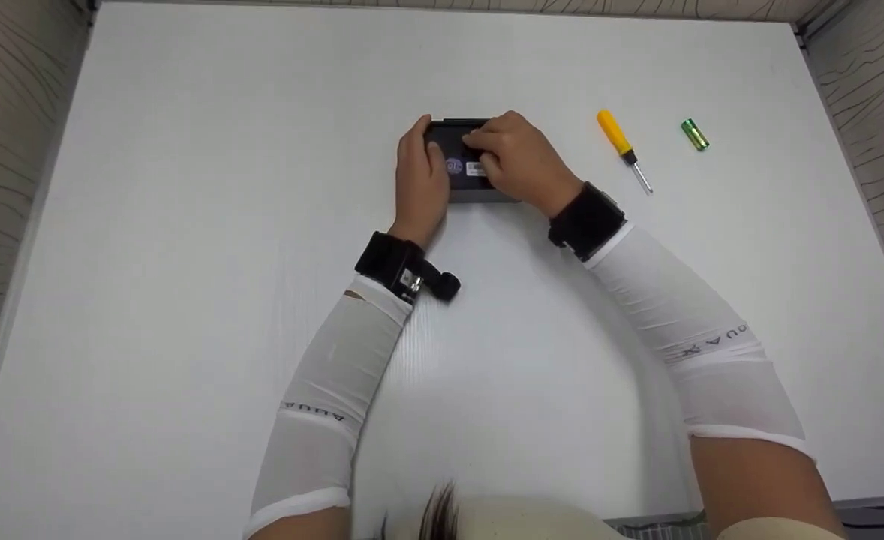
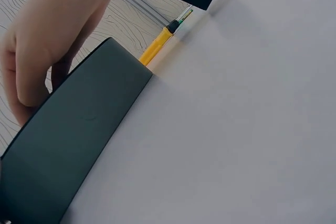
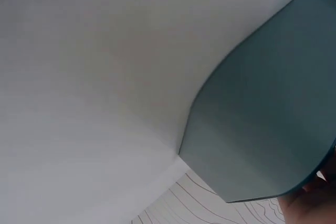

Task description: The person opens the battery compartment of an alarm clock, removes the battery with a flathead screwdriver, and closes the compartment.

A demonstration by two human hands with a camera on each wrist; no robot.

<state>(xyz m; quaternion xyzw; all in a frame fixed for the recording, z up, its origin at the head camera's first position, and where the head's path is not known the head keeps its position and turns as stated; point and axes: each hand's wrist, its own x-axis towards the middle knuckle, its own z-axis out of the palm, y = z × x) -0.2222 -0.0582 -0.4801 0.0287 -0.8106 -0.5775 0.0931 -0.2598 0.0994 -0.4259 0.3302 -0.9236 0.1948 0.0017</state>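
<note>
A dark box-shaped device [image 1: 457, 196] lies on the white table, its black face with a round purple sticker and a white label turned up. My left hand [image 1: 419, 176] holds its left side, fingers along the edge and thumb over the face. The right hand [image 1: 521, 161] reaches over from the right, its bent fingertips at the black face; I cannot tell whether they pinch anything. In the left wrist view, the right hand [image 2: 58, 30] bends over the top of the device [image 2: 89, 119]. The device's smooth grey-green side [image 3: 257, 108] fills much of the right wrist view.
A yellow-handled screwdriver [image 1: 613, 131] lies right of the right hand, its tip toward me. Farther right is a green battery [image 1: 695, 135]. The white table [image 1: 187, 187] is bordered by panels with a wavy line pattern [image 1: 14, 150].
</note>
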